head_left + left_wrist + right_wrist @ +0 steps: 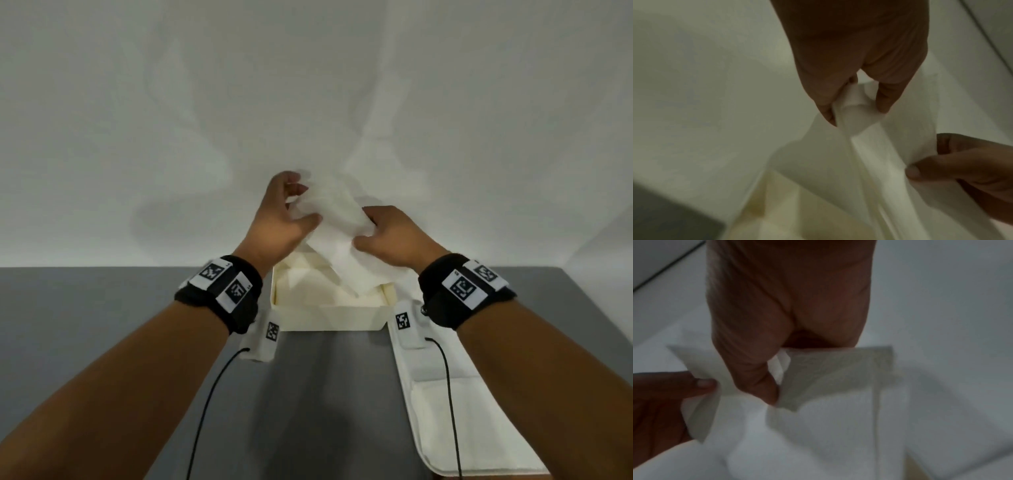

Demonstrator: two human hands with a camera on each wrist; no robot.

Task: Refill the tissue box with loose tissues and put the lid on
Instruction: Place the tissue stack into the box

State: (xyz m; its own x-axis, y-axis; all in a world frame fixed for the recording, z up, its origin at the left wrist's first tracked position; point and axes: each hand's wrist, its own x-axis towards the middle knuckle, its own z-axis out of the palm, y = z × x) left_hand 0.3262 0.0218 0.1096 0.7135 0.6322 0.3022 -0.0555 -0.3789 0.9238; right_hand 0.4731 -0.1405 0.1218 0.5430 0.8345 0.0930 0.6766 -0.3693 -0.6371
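A: Head view: left hand (pixel 286 219) and right hand (pixel 394 240) both pinch a tissue (pixel 339 233) just above the open box (pixel 329 315), which holds tissues. The filling step is in hand. The lid (pixel 445 394) lies near right on the table (pixel 85 325).

B: Left wrist view: fingers (pixel 824 104) pinch its far edge. Right wrist view: thumb (pixel 764 386) pinches its other end. Next it needs lowering flat into the box.

Open tissue box (pixel 329 313) mouth partly blocked by held tissues (pixel 337 222); lid (pixel 455 404) alongside right.
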